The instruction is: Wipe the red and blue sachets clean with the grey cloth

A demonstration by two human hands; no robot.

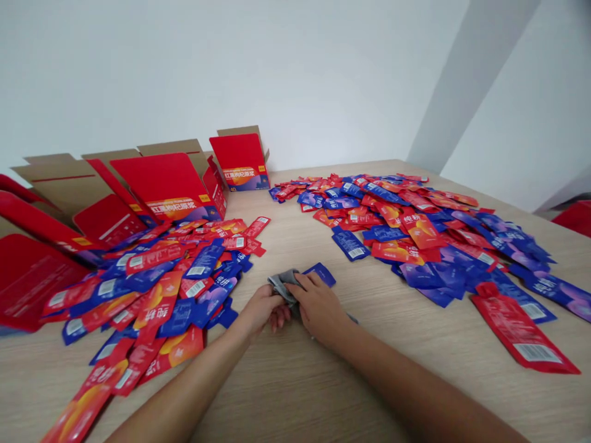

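Note:
My left hand (265, 309) is closed on the left side of a grey cloth (287, 282) above the middle of the table. My right hand (321, 306) grips the same cloth from the right, its fingers folded over it. The two hands nearly touch, and the cloth is bunched between them. A blue sachet (322, 274) shows just beyond my right hand, its near part hidden by the fingers. Whether anything is wrapped in the cloth cannot be seen.
Red and blue sachets lie heaped on the left (157, 301) and on the right (415, 227) of the wooden table (277, 381). Several open red boxes (161, 184) line the back left. A single red sachet (524, 332) lies near the right edge. A pale wall stands behind.

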